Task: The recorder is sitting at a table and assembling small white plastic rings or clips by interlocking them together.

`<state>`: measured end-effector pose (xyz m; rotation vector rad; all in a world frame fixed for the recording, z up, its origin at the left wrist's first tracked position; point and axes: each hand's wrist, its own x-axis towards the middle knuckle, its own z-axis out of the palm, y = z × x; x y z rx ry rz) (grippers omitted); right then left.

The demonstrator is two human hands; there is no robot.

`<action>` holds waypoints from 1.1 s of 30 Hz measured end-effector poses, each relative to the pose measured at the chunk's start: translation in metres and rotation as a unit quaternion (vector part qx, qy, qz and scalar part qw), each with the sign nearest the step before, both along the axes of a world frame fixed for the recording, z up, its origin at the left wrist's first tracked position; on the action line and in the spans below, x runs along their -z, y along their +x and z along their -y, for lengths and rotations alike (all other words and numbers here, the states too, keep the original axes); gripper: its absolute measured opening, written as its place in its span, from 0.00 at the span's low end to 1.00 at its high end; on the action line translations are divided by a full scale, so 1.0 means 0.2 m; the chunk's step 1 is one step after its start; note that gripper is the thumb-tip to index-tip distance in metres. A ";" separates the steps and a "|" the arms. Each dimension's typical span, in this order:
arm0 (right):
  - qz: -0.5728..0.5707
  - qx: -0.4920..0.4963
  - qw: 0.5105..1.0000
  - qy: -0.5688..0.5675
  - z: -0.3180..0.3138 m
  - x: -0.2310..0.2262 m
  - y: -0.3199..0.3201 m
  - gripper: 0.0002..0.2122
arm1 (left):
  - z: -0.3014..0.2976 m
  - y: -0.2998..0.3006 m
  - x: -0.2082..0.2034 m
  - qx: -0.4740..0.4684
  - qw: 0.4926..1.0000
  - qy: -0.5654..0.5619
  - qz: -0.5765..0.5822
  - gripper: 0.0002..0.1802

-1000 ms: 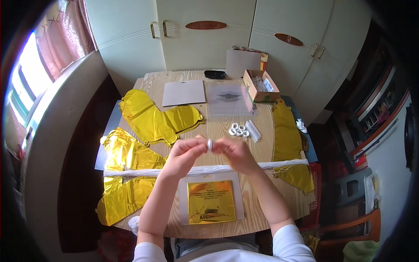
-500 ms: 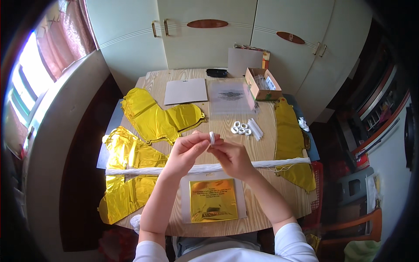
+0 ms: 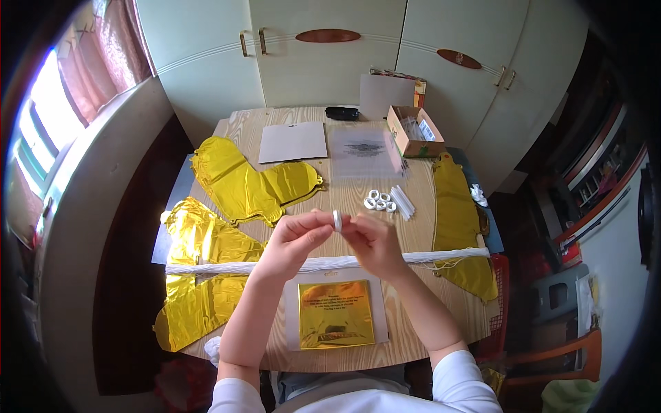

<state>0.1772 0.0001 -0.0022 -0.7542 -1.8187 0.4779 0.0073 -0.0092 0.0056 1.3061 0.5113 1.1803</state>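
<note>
Broadly, the wooden table (image 3: 416, 237) curves along its near edge; yellow foil shapes (image 3: 255, 186) line both sides, with some open wood between. A white strand bundle (image 3: 434, 256) lies across, its ends over the foil. Above mid-table, the left hand (image 3: 292, 241) pinches a thin white ring (image 3: 337, 221), upright and nearly edge-on; the right hand (image 3: 375, 244) is close at its right side, whether gripping I cannot tell.
</note>
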 end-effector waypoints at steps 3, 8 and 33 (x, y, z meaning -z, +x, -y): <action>0.059 0.047 0.993 0.094 0.02 0.00 0.00 0.02 | 0.00 0.03 -0.02 -0.066 0.998 0.011 -0.020 0.11; 0.053 0.052 0.985 0.155 0.02 -0.07 0.06 0.03 | -0.01 0.01 0.02 -0.137 0.957 0.127 -0.220 0.10; 0.069 0.162 0.959 0.221 0.00 -0.04 0.03 0.08 | 0.01 0.07 -0.01 -0.068 0.993 0.046 -0.080 0.15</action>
